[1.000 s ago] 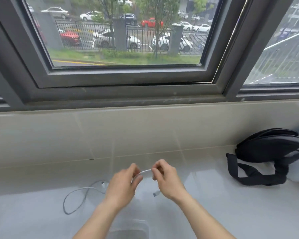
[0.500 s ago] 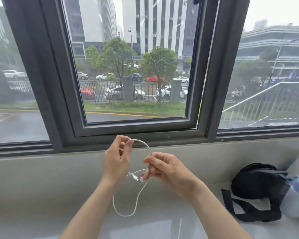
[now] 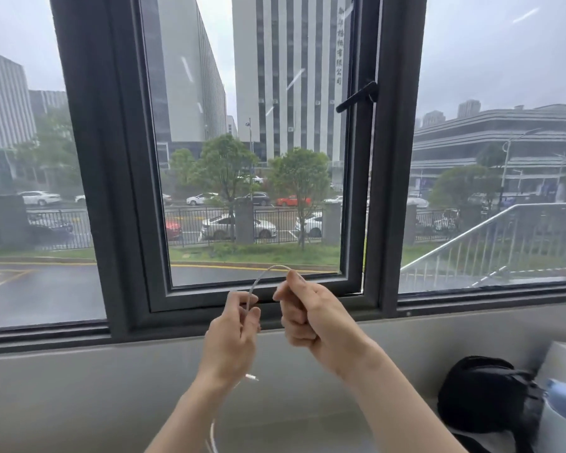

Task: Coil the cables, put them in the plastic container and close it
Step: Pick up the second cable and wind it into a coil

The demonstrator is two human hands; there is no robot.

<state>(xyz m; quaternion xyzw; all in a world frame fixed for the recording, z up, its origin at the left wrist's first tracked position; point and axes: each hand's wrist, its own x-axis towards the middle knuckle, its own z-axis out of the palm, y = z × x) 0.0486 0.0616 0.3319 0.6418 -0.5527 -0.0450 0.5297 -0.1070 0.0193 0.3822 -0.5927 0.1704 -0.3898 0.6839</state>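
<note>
A thin white cable (image 3: 264, 273) arcs between my two hands, held up in front of the window frame. My left hand (image 3: 231, 338) pinches it between thumb and fingers. My right hand (image 3: 307, 310) is closed around the other part of the arc. One white connector end (image 3: 251, 376) sticks out below my left wrist, and a loop of cable (image 3: 212, 434) hangs down beside my left forearm. The plastic container is out of view.
A black bag (image 3: 484, 393) lies at the lower right on the sill, beside a white object with a blue top (image 3: 564, 416). The dark window frame (image 3: 389, 158) and its handle (image 3: 356, 97) stand right behind my hands.
My view has tilted up from the sill to the window. Both hands have lifted the cable off the surface and drawn it into a shorter arc; the container has left the view.
</note>
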